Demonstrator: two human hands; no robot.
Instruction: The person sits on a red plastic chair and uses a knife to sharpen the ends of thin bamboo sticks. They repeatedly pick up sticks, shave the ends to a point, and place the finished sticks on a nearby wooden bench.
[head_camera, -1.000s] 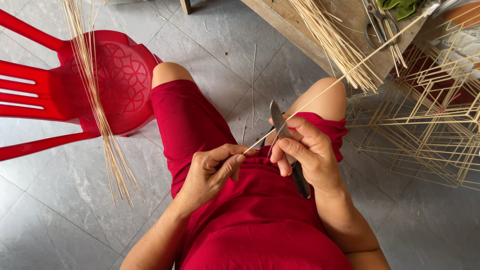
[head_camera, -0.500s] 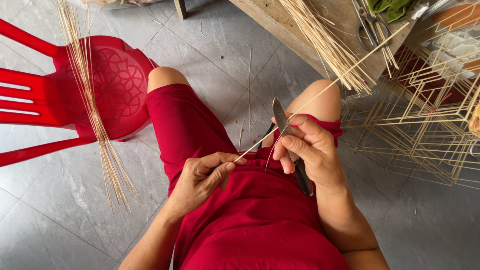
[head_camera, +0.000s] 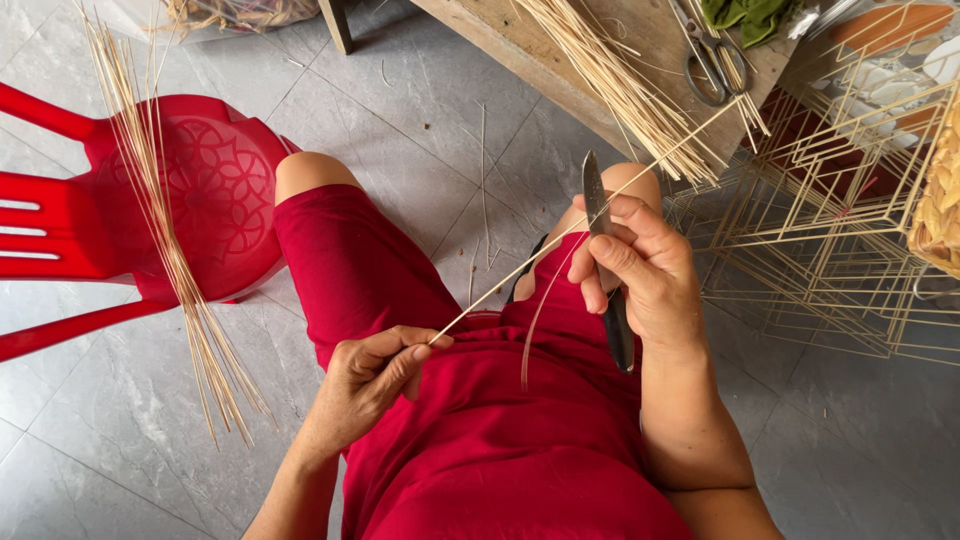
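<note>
1. A red plastic chair (head_camera: 150, 215) stands at nine o'clock, with a bundle of thin pale sticks (head_camera: 165, 235) lying across its seat.
2. A wooden bench (head_camera: 560, 45) at twelve o'clock carries more sticks (head_camera: 625, 90) and scissors (head_camera: 710, 60).
3. Stick-frame cages (head_camera: 850, 240) sit at three o'clock.
4. The floor (head_camera: 90, 440) is grey tile.

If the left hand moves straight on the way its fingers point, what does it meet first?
Probably the right hand holding the dark-handled knife: the left hand points along the thin pale bamboo strip toward it. Depth is unclear.
</note>
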